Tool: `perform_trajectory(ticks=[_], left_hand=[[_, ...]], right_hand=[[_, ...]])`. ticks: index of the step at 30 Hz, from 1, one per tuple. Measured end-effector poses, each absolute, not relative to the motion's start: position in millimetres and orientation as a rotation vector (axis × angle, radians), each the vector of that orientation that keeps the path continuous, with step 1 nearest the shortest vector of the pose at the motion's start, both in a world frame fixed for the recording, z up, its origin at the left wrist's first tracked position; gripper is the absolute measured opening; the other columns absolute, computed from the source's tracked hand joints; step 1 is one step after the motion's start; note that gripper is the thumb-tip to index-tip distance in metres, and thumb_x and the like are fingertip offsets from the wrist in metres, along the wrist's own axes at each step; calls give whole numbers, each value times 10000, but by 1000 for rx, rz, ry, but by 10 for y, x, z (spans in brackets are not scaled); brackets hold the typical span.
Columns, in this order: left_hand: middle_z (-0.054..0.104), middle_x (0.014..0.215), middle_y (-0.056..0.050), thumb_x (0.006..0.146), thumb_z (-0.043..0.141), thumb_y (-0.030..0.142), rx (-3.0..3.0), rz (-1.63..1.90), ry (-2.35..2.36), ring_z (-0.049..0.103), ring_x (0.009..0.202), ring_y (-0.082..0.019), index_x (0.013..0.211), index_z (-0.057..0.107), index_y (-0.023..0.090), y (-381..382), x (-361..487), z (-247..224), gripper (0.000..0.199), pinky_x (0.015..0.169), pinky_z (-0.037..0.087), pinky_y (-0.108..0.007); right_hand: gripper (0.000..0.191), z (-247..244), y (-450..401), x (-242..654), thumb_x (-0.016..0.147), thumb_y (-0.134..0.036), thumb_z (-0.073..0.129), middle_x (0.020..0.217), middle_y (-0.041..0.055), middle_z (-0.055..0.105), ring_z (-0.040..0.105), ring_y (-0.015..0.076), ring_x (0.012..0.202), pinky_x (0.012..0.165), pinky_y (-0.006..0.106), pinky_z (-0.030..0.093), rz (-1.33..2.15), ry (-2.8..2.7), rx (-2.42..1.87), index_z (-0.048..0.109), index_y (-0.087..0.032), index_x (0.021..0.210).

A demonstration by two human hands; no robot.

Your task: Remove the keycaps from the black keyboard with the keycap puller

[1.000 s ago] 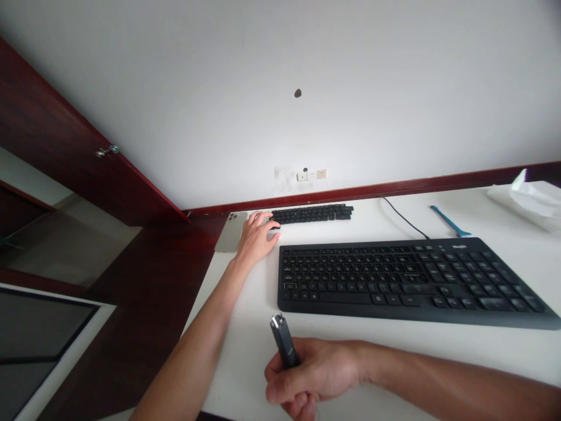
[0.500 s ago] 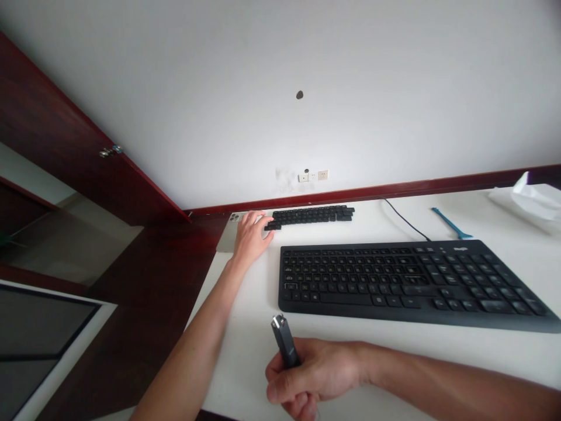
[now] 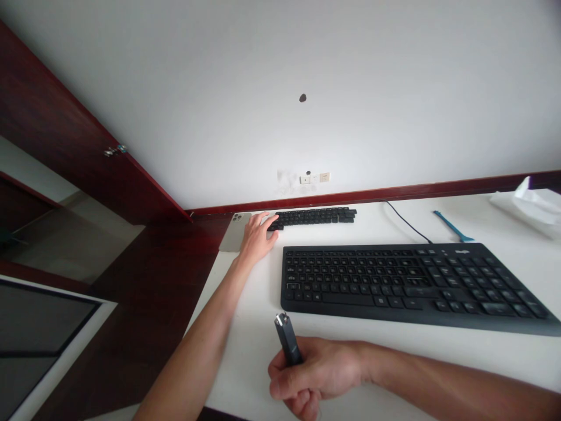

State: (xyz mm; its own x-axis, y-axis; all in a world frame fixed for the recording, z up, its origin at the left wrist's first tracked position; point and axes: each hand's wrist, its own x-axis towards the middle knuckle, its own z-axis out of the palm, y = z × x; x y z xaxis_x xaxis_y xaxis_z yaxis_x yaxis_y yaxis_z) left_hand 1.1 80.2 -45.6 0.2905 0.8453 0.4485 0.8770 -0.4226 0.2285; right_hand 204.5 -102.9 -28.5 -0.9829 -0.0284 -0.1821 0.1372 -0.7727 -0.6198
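Gripping a slim black handheld tool with a shiny metal tip (image 3: 288,342), the right hand (image 3: 311,374) is closed around its lower part, thumb across the front and the tip pointing up and away. Farther out and to its left, the left hand (image 3: 258,238) reaches with spread, bent fingers to the near left end of a long block of small black keycaps (image 3: 311,216); whether it pinches one, I cannot tell. Just left of that hand, partly behind it, lies a pale smartphone with a cluster of camera lenses (image 3: 230,237). Beyond the right hand, and stretching rightward, sits a large black plastic keyboard (image 3: 372,286). A thin black cable (image 3: 408,221) runs from its far edge toward the wall (image 3: 394,105). Right of the cable lies a slender blue tool with a flared end (image 3: 453,227), and farther right, a crumpled white wrapping (image 3: 530,207). All these rest on the white tabletop (image 3: 245,351) beneath both hands.
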Motion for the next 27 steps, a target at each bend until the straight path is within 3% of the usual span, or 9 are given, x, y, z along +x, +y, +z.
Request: perform_trajectory(ticks=[11,18,22,24,27], left_hand=[[565,1488,-108,968,631,286,-2469,-812,-1689,510,1391,-305,1417,627,245,763,26,-461,450,1211,394,-516],[592,1434,-103,947,599,204,-2473,-837,-1769,582,1303,-285,1416,616,239,749,25,-450,471,1166,440,-492],[585,1426,-87,933,597,162,-2506,-922,-1705,568,1315,-267,1418,610,257,676,54,-374,495,1167,449,-456],[606,1374,-72,949,586,168,-2534,-974,-1632,582,1277,-251,1396,624,270,591,112,-313,459,1145,470,-435],[650,1186,-56,985,571,199,-2594,-1038,-1538,627,1148,-225,1284,687,272,462,245,-239,330,1054,524,-389]], right_hand=[[509,-296,-1039,2056,753,-418,886,511,-94,438,343,21,415,458,210,231,-2882,1002,257,452,-177,638],[524,-307,-1049,2055,757,-422,879,507,-100,414,315,19,425,459,208,222,-2893,987,241,430,-184,633],[402,-251,-1050,2106,693,-391,909,568,-57,528,458,62,514,528,220,360,-2788,1326,375,585,-153,706],[368,-172,-1016,2149,668,-387,898,616,-25,580,530,102,592,595,249,422,-2789,1451,426,650,-131,758],[319,-3,-879,2233,751,-407,782,638,-3,578,498,106,594,611,270,386,-2999,1539,381,628,-132,705]])
